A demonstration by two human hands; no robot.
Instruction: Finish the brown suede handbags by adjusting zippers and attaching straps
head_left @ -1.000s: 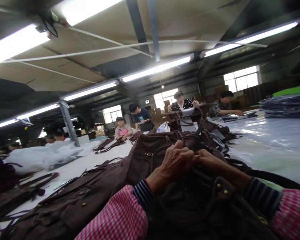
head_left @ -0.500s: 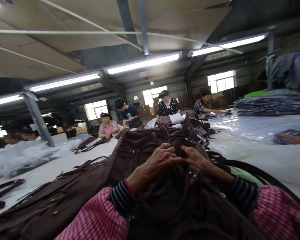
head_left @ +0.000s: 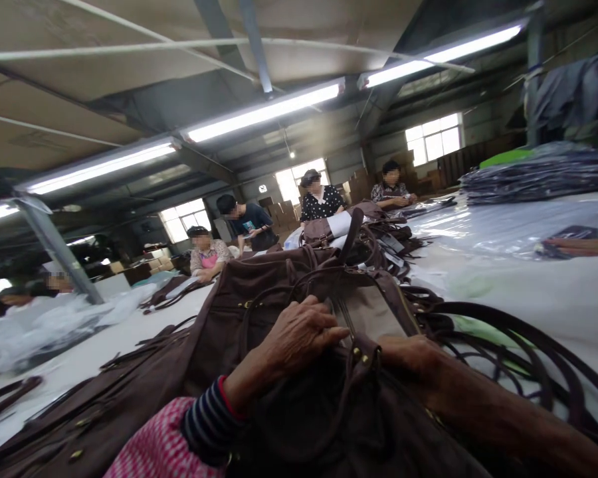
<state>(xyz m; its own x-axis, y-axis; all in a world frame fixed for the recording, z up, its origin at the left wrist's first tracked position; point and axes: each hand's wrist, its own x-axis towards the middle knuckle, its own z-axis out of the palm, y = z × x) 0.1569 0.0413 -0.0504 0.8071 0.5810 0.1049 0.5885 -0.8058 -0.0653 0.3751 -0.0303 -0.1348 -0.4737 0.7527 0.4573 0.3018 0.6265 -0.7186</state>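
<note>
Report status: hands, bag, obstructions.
Left hand on brown bag; right hand beside its handle, fingertips hidden. Bag open, pale lining showing. Handle between hands.

Left side: loose outer sleeve, pink-red and white gingham, small checks, fabric puffed and gathered at lower end; emerging from it, snug inner cuff, dark navy with pale grey stripes running round, thin red edging; left hand bare; right hand and visible forearm bare

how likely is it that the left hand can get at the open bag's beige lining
Probably yes: the left hand is right beside the beige lining, which shows through the dark brown bag's opening, with nothing evident between them.
</note>
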